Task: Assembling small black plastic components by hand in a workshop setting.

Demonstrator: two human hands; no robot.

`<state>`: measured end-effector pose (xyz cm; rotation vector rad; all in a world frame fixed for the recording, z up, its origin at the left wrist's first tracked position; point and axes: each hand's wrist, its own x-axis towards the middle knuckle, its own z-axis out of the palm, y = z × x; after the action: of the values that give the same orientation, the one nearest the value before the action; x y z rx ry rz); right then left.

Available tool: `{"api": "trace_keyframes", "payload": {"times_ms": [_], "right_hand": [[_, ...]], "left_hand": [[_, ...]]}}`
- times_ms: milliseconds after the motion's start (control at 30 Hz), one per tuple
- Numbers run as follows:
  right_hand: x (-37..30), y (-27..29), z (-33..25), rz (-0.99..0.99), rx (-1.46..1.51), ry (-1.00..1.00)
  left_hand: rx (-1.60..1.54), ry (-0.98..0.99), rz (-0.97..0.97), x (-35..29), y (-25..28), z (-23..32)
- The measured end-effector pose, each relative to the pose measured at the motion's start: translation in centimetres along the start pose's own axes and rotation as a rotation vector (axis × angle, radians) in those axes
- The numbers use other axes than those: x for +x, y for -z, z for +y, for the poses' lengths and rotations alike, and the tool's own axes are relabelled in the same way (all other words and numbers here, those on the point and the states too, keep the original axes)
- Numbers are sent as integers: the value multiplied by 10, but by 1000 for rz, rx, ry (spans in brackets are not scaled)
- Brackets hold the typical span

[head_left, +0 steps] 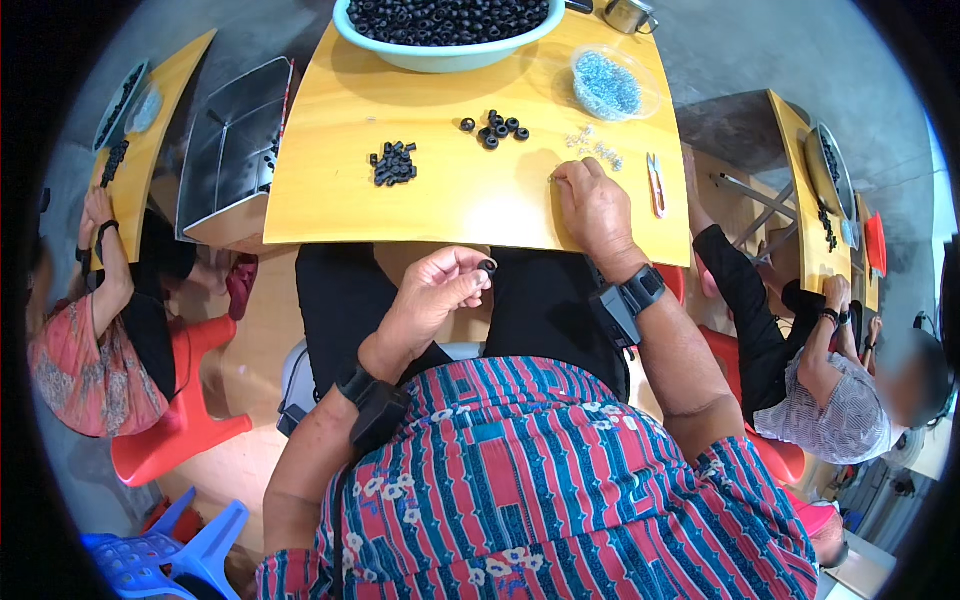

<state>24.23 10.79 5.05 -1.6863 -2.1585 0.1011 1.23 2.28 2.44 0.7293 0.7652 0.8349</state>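
My left hand [438, 290] is in front of the table edge, above my lap. Thumb and fingers pinch a small black ring-shaped part [488, 266], its hole showing. My right hand [592, 205] rests on the yellow table [480, 205] near its front edge, fingertips pressed together. A tiny thing shows at those fingertips, too small to name. Just beyond lie several small clear pieces [603, 153]. Left of them sits a loose group of black round parts [492, 141], and farther left a heap of short black cylinders [393, 168].
Thread snips [656, 185] lie right of my right hand. Behind stand a clear bowl [652, 98] of bluish pieces, a pale blue basin [447, 60] full of black parts, and a metal mug [627, 15]. A metal bin [225, 135] stands left; people work at tables on both sides.
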Motion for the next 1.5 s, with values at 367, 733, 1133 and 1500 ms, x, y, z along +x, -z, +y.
{"api": "trace_keyframes", "payload": {"times_ms": [367, 733, 1133, 1500], "right_hand": [[-28, 18, -56, -171, 417, 204], [-41, 27, -81, -248, 418, 422], [-44, 31, -93, -292, 556, 296], [-47, 15, -88, -212, 756, 12]], "left_hand": [[-105, -24, 48, -7, 4, 0], [15, -59, 59, -19, 3, 4], [-37, -62, 72, -22, 4, 5], [-241, -95, 26, -14, 6, 0]]}}
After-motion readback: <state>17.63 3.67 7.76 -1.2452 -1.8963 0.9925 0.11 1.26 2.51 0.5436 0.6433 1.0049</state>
